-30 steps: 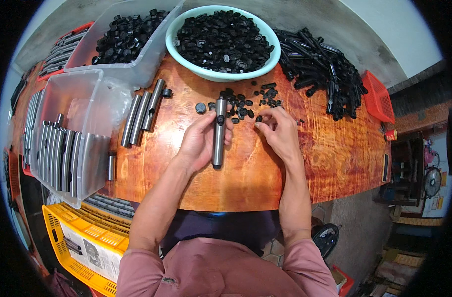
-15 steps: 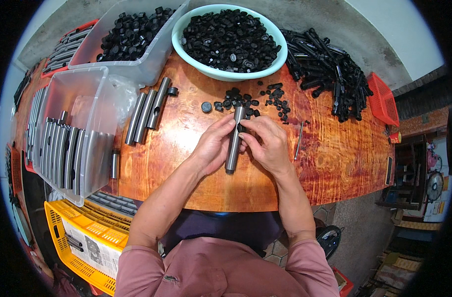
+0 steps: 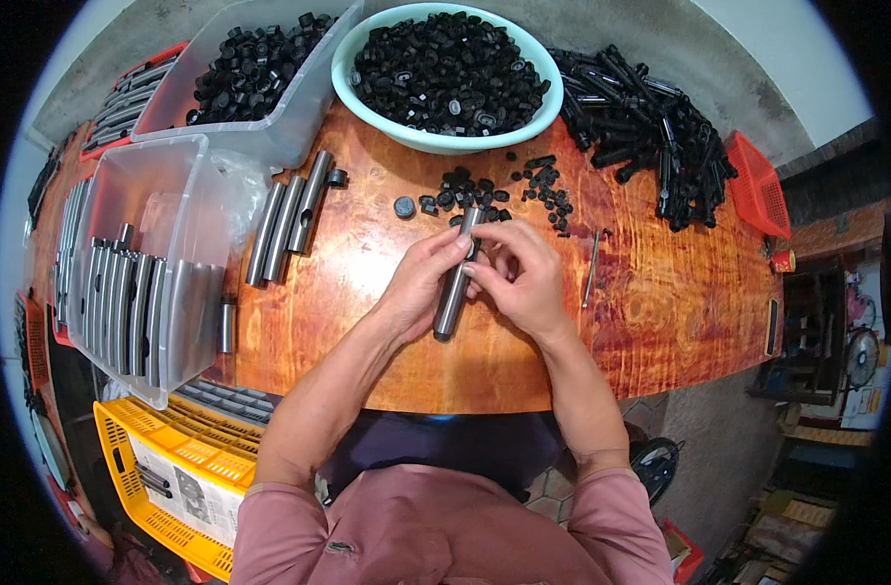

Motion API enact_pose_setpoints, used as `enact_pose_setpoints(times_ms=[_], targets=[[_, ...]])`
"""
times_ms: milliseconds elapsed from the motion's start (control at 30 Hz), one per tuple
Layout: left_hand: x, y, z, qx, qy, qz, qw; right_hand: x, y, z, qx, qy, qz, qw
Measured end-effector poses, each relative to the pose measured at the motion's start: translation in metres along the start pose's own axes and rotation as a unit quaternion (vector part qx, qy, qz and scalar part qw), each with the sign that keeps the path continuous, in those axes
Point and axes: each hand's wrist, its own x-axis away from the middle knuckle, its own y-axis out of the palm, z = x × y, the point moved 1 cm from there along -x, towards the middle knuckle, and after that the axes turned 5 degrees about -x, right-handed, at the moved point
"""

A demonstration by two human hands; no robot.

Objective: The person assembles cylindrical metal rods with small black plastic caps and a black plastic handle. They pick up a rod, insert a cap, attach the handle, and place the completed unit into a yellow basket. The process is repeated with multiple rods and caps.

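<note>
A grey metal tube (image 3: 451, 301) is held at a slant over the near middle of the wooden table, its lower end pointing toward me and slightly left. My left hand (image 3: 418, 281) grips its upper part from the left side. From the right, my right hand (image 3: 525, 278) has thumb and bent forefinger against the tube near a dark spot on its upper half. Whether a small part sits between those fingertips is hidden. Just beyond the tube lie small black plastic pieces (image 3: 457, 183) and a round black cap (image 3: 404, 207).
Three metal tubes (image 3: 285, 229) lie at left beside a clear bin (image 3: 187, 322) of tubes. Behind are a clear bin (image 3: 314, 102) of black caps, a pale green basin (image 3: 435, 142) of black parts, and a pile of black rods (image 3: 650, 127). A thin metal tool (image 3: 591, 273) lies at right.
The tube has tilted, its lower end swinging a little left. My right hand's fingers have shifted slightly, and both hands stay at the tube.
</note>
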Motion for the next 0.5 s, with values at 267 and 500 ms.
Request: enact_pose_setpoints(times_ms=[267,500], targets=[[0.005,0.008,0.005,0.028,-0.022,-0.068,0.997,-0.002,-0.008,0.02,-0.254,0.204,0.006,0.945],[0.009,0.013,0.009,0.002,-0.098,-0.068,0.993,0.003,-0.011,0.02,-0.421,0.287,-0.028,0.86]])
